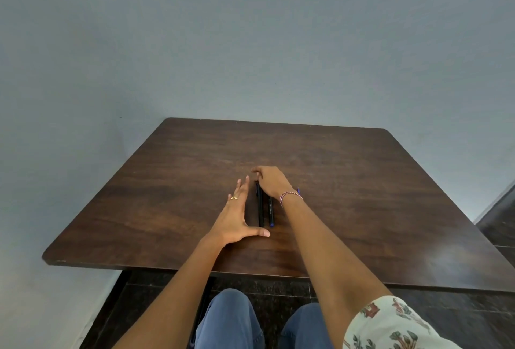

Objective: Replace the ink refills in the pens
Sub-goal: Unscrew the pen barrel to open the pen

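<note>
The right hand (271, 181) sits just above the centre of the frame, knuckles up and fingers bent down over the far ends of two pens. Its fingertips are hidden behind the hand, so I cannot tell whether it pinches a pen or merely rests on them. Just left of it the left hand (235, 216) lies flat on the wood and holds nothing. Its fingers are straight and point up-frame, and its thumb is splayed to the right so that the tip ends just below the pens' near ends. Between the two hands lie the slim black plastic pen (260, 209) and, close on its right, the slim dark pen with a blue tip (271, 213). Both lie flat and side by side, their long axes running almost straight up and down the frame, the blue tip toward the bottom. The right hand is nearer at the far ends and the left nearer along the barrels, so the pick-up most likely falls to the right hand. A small blue piece (298, 189) peeps out behind the right wrist; what it is I cannot tell. That wrist wears a red-and-white thread bracelet (289, 196), and the left hand wears a thin gold ring (234, 198). All rests on the dark brown wooden table (348, 181), which fills the middle of the frame below a plain grey-blue wall (250, 42).
</note>
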A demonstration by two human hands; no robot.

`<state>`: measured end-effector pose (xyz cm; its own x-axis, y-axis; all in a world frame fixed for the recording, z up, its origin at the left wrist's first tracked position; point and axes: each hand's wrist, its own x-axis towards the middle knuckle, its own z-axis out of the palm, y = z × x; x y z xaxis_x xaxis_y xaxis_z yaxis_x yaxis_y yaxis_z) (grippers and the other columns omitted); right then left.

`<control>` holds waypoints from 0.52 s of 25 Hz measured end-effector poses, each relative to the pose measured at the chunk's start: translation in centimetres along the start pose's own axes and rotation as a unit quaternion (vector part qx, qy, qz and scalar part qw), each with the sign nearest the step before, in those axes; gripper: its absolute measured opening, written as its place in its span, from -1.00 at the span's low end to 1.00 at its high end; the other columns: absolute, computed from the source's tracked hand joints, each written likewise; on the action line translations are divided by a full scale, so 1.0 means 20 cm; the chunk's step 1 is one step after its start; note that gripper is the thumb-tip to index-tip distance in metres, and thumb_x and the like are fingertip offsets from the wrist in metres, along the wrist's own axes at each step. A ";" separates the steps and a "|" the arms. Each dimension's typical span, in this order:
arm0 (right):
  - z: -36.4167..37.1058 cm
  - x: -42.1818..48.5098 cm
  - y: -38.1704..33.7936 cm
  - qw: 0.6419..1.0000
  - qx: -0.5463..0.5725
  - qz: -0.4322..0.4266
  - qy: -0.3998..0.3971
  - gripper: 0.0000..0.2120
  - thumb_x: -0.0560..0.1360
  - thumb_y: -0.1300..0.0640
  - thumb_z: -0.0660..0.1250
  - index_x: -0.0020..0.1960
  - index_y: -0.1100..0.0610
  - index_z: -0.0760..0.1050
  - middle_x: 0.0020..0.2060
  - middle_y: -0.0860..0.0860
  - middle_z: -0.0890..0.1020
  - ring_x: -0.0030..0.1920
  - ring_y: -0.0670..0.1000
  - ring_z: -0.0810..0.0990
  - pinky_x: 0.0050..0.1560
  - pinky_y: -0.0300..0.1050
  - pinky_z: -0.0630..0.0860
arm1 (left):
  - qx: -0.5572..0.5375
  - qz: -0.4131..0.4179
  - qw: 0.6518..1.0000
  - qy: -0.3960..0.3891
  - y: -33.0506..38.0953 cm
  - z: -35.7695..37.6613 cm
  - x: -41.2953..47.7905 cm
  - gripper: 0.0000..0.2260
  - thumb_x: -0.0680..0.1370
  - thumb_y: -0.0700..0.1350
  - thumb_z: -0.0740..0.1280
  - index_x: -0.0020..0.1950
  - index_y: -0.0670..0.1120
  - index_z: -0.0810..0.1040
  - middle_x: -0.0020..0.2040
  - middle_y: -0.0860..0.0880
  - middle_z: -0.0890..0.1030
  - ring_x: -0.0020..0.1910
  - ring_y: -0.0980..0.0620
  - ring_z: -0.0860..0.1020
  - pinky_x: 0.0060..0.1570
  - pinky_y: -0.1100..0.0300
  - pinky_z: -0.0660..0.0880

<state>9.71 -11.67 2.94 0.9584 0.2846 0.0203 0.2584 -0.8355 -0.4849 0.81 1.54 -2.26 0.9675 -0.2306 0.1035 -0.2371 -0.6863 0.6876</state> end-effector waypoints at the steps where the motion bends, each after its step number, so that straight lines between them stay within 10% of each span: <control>1: 0.00 0.00 0.00 1.000 0.004 0.004 0.001 -0.66 0.63 0.22 0.07 0.35 0.17 0.45 0.24 0.16 0.58 0.22 0.12 0.55 0.27 -0.01 0.45 | -0.004 -0.005 1.000 0.006 0.00 0.00 0.00 0.26 0.14 0.30 0.55 0.52 0.14 -0.31 0.50 0.19 -0.22 0.46 0.24 -0.29 0.43 0.08 -0.21; 13: 0.00 0.00 -0.07 0.988 0.128 -0.007 0.088 -0.71 0.55 0.27 0.28 0.26 0.17 0.51 0.12 0.12 0.59 -0.04 -0.08 0.52 0.17 -0.20 0.45 | -0.036 -0.026 0.997 0.068 -0.01 0.00 0.00 0.18 0.23 0.18 0.57 0.54 0.12 -0.24 0.57 0.08 -0.09 0.52 0.12 -0.08 0.43 0.07 0.01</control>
<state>9.44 -10.47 3.69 0.9668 0.1905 0.1703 0.2550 -0.6791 -0.6883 0.84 1.69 -2.39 0.9825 -0.0976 0.1588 -0.1840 -0.6426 0.7438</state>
